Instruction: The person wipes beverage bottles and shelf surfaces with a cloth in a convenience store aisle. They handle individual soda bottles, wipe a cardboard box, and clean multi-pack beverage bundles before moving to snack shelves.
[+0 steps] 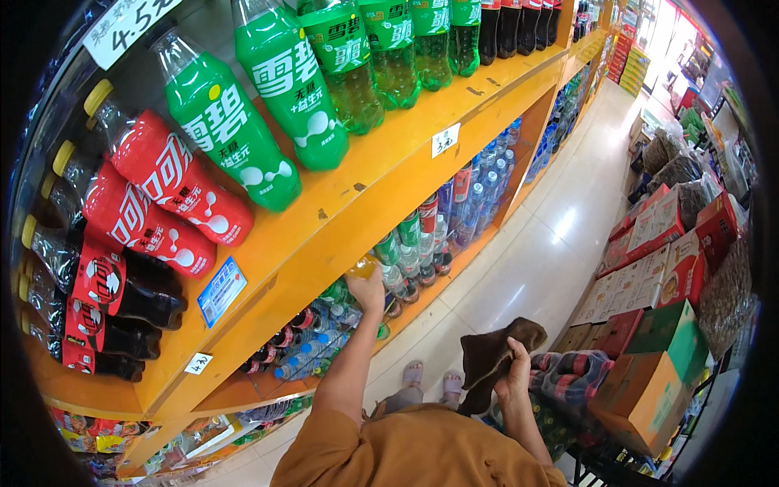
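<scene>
My left hand (367, 288) reaches into the lower shelf, its fingers around a bottle with a yellow-orange drink (363, 266); the shelf edge hides part of that bottle. Green-labelled and clear drink bottles (409, 252) stand close beside it. Over the aisle floor, my right hand (514, 372) grips a dark brown cloth (500, 353), which hangs bunched to the left of the fingers. Above, large green-labelled soda bottles (228, 125) and red-labelled cola bottles (176, 176) line the yellow wooden shelf (341, 213).
Water bottles with blue caps (313, 354) fill a lower compartment at left. On the right side of the aisle are cardboard boxes (636, 395), shrink-wrapped cola bottles (569, 374) and red-and-white cartons (645, 271). The tiled floor (517, 286) runs between shelf and boxes.
</scene>
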`<action>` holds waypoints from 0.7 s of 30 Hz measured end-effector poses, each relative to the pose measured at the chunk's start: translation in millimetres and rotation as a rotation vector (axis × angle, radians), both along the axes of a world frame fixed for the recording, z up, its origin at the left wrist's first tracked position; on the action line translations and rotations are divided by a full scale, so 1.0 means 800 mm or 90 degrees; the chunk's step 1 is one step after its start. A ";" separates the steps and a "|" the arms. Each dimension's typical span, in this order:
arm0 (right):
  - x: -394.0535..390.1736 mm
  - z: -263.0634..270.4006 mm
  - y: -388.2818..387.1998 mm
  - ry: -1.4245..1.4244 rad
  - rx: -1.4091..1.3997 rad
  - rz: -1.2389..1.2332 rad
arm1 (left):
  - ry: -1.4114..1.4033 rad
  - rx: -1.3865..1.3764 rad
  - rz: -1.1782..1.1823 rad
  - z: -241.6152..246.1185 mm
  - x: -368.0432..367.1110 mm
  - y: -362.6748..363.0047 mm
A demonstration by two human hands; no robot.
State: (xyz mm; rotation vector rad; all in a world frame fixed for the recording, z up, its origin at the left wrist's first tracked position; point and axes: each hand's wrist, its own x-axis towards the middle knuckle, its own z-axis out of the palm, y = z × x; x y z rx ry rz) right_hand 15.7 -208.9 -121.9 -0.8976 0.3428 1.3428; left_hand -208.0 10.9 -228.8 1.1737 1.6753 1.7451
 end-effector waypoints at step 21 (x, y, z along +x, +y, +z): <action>-0.022 0.091 -0.004 -1.100 0.359 0.060 | 0.098 -0.075 -0.903 0.192 0.110 -0.204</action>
